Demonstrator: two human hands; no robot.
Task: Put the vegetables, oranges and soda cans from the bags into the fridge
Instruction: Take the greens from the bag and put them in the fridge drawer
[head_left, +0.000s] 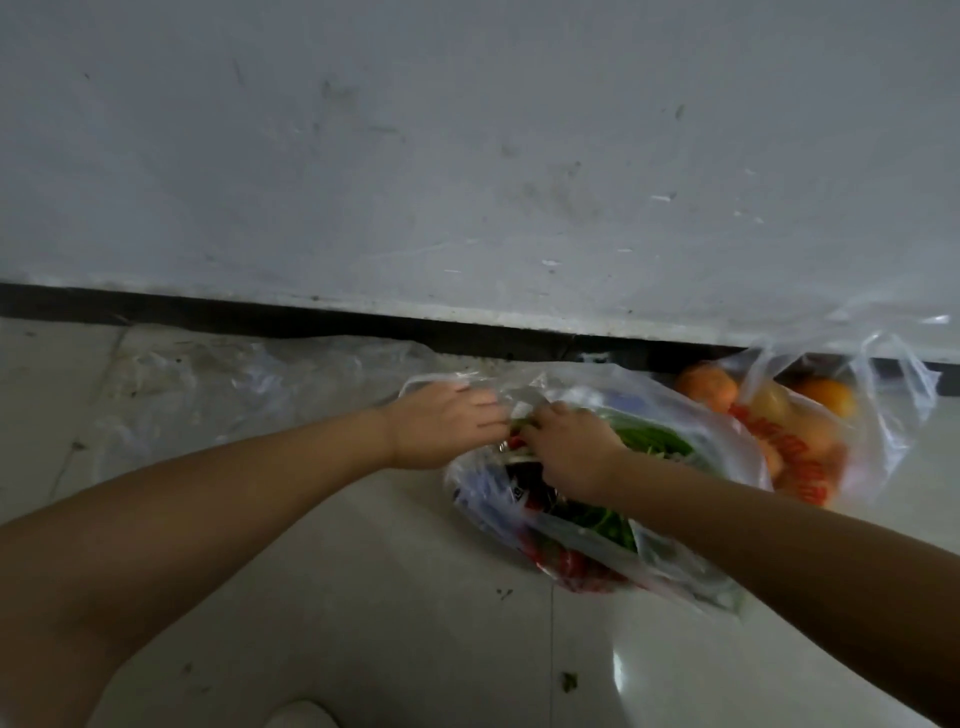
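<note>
Early stage: both hands work the veg bag (597, 519) mouth on the floor (311, 597), left hand (441, 428) pinching plastic, right hand (569, 449) grip unclear among greens, oranges bag (800, 441) far right untouched, no fridge visible.

A clear vegetable bag (597, 525) lies on the floor, holding green vegetables (649, 441) and red ones. Just beside it, a printed bag (810, 457) holds oranges (709, 389).

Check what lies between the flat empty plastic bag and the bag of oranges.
Head view: the vegetable bag, with both hands at its mouth, left hand and right hand.
</note>
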